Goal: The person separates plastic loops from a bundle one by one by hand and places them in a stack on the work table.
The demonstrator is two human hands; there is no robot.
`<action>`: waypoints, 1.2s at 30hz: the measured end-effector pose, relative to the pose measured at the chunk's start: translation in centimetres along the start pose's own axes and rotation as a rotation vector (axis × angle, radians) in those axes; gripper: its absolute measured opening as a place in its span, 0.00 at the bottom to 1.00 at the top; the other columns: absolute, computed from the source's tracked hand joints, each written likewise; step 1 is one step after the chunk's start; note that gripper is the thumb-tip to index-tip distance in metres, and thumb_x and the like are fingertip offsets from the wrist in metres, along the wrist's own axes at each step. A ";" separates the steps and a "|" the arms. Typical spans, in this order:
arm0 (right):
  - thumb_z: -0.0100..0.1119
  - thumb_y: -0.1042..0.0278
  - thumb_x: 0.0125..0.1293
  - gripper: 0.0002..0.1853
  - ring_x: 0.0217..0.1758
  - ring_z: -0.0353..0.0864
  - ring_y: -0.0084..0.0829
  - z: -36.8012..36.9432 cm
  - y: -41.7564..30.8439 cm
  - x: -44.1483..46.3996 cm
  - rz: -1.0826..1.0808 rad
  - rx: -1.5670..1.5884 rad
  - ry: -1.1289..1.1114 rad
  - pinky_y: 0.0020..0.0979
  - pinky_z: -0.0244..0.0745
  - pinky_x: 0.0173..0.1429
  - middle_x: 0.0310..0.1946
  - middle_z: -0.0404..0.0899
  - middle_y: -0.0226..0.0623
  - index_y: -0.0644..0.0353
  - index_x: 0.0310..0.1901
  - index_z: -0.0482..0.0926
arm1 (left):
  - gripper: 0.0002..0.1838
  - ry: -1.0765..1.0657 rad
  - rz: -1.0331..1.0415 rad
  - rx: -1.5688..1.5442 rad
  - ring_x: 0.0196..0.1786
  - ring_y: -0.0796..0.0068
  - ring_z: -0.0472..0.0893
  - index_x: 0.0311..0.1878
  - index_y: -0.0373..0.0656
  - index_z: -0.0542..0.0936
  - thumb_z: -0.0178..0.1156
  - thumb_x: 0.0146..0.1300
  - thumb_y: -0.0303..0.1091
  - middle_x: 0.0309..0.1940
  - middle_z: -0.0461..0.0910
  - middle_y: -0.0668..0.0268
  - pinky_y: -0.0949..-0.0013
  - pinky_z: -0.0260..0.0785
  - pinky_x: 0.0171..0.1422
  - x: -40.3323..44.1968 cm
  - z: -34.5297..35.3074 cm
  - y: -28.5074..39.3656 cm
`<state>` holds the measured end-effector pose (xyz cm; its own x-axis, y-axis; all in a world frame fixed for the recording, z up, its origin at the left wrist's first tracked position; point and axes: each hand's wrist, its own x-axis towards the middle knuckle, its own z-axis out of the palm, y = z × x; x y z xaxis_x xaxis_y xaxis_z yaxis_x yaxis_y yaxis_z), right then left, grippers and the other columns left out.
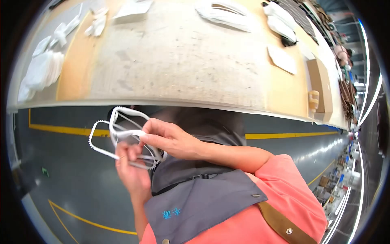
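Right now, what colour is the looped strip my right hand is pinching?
The looped strip is white; it shows best in the head view.

Passable across middle of table (174,61) | blocked left by white stack (40,72) | blocked right by cardboard box (319,91), white sheet (282,59) | blocked between left hand (133,166) and right hand (167,136) by white frames (126,133)

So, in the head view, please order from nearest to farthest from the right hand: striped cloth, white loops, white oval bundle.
1. White loops: in the right hand.
2. White oval bundle: across the table.
3. Striped cloth: far right.
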<state>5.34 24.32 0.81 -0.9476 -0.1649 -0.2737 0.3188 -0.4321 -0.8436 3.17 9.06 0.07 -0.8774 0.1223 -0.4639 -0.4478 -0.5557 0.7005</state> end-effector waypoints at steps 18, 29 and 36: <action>0.49 0.61 0.72 0.11 0.40 0.71 0.19 -8.8 -9.9 -4.6 -0.538 0.220 0.381 0.24 0.68 0.48 0.39 0.72 0.31 0.60 0.44 0.74 | 0.16 0.203 0.139 0.078 0.14 0.87 0.53 0.41 0.40 0.75 0.46 0.74 0.44 0.18 0.61 0.74 0.79 0.42 0.15 2.1 -7.8 8.3; 0.60 0.65 0.67 0.09 0.33 0.71 0.11 0.1 -2.6 -0.8 0.178 -0.077 0.017 0.18 0.67 0.37 0.32 0.77 0.23 0.62 0.40 0.77 | 0.15 -0.111 -0.216 0.203 0.17 0.93 0.56 0.49 0.33 0.79 0.61 0.65 0.34 0.18 0.68 0.79 0.81 0.44 0.19 -0.7 -0.3 2.3; 0.61 0.64 0.65 0.09 0.32 0.71 0.12 0.2 -2.2 -0.4 0.238 -0.119 0.015 0.17 0.65 0.35 0.30 0.77 0.24 0.62 0.38 0.78 | 0.13 -0.131 -0.204 0.211 0.18 0.93 0.57 0.46 0.32 0.82 0.64 0.62 0.31 0.22 0.73 0.77 0.81 0.45 0.20 -0.6 -0.9 1.5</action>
<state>5.06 25.13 2.84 -0.8469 -0.2357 -0.4767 0.5286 -0.2752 -0.8030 3.17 7.40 0.93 -0.7742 0.3261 -0.5425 -0.6309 -0.3280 0.7031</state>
